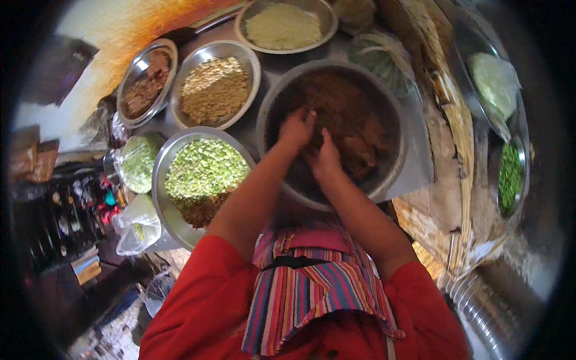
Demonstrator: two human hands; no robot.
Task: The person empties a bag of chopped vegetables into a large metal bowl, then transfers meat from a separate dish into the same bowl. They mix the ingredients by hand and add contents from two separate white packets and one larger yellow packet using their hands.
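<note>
A large metal bowl [400, 135] in front of me holds a brown mass that looks like minced filling [344, 108]. Both of my hands are inside this bowl, close together at its left and middle. My left hand [298, 128] has its fingers curled near the brown mass; whether it holds some cannot be told. My right hand [325, 155] is just right of it and a little lower, with thumb up and its other fingers partly hidden in shadow. Lower left of the bowl is a metal basin [161, 198] of chopped green vegetable [204, 168] with brown mince below it.
Further left stand a bowl of chopped nuts and brown crumbs [216, 90] and a bowl of reddish-brown paste [150, 85]. A bowl of pale shreds [283, 27] sits behind. Plastic bags of greens [140, 164] lie at the left. Rough wood [454, 126] runs along the right.
</note>
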